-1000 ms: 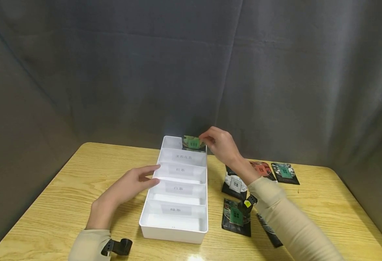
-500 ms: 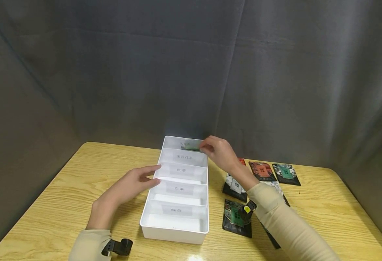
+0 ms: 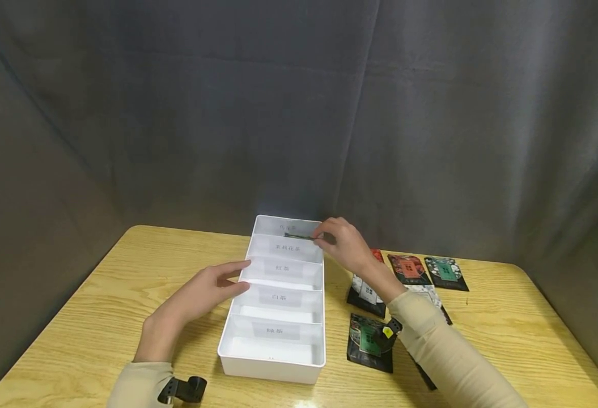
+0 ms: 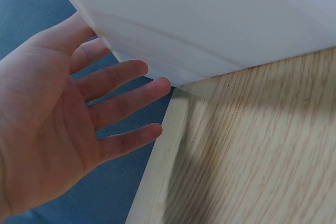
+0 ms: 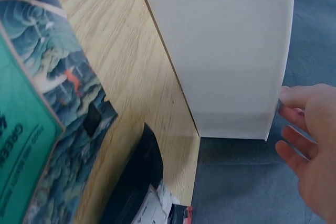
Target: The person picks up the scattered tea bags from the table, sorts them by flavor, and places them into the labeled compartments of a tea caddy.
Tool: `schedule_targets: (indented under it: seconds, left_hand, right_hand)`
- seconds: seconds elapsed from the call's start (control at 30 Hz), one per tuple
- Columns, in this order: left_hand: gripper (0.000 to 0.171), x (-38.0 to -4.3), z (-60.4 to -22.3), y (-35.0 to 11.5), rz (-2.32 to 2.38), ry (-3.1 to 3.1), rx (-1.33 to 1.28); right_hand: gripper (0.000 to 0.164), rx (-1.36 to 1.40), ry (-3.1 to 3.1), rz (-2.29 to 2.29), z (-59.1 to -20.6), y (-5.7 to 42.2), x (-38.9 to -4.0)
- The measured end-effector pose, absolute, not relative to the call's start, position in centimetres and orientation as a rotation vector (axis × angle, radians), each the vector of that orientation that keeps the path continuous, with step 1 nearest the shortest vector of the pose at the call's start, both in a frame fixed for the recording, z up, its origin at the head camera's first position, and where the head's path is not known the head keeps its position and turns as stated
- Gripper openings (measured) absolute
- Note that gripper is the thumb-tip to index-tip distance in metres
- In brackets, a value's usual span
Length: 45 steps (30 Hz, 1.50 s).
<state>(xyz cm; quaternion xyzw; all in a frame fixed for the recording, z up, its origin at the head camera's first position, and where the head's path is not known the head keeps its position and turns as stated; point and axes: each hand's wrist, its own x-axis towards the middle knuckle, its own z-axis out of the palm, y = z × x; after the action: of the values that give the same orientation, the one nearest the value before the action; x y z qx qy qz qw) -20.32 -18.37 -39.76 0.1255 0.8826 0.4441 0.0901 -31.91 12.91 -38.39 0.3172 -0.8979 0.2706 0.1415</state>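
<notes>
A long white box [image 3: 273, 369] with several labelled compartments stands on the table. In its farthest compartment a dark green tea sachet [image 3: 299, 236] is sunk so that only its thin upper edge shows. My right hand [image 3: 347, 243] reaches over the box's far right rim and pinches the sachet's right corner between thumb and forefinger. In the right wrist view the box wall hides the sachet from below the right hand [image 5: 315, 140]. My left hand [image 3: 209, 289] rests at the box's left side, fingers spread and fairly straight, thumb and forefinger at the rim.
Right of the box lie several tea sachets: a green-labelled one [image 3: 367, 343], a white one [image 3: 367, 294], a red one [image 3: 409, 268] and a teal-labelled one [image 3: 446, 272]. My right forearm covers some of them. A dark curtain [image 3: 299, 113] hangs behind the wooden table [image 3: 176, 249].
The right hand has lowered the green sachet from above the rim into the farthest compartment; its printed face has tipped out of sight. The left hand stays in place.
</notes>
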Motion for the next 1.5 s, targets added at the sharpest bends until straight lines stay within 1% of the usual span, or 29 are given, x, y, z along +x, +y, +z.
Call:
schedule_targets:
  seconds: [0.23,0.5,0.7,1.07,1.33,1.5]
  left_hand:
    - [0.063,-20.4,-39.7,-18.4,1.33,2.621,0.379]
    - [0.063,-20.5,-39.9,-18.4,1.338,2.609,0.391]
    - [0.063,-20.6,-39.9,-18.5,1.333,2.615,0.397]
    - [0.062,-20.6,-39.9,-18.5,1.336,2.618,0.41]
    - [0.062,-20.6,-39.8,-18.7,1.317,2.629,0.39]
    - [0.063,-20.6,-39.8,-18.8,1.315,2.626,0.38]
  right_hand:
    - [0.015,0.958,-2.559,0.889,-38.6,14.3,-32.3]
    - [0.024,1.043,-2.465,0.939,-39.4,17.5,-33.0]
    - [0.032,0.978,-2.562,1.034,-39.5,20.4,-33.1]
    - [0.034,0.883,-2.667,1.01,-40.1,26.6,-32.9]
    - [0.049,0.732,-2.794,1.029,-41.3,31.0,-33.4]
    - [0.053,0.634,-2.841,0.966,-42.2,33.3,-33.5]
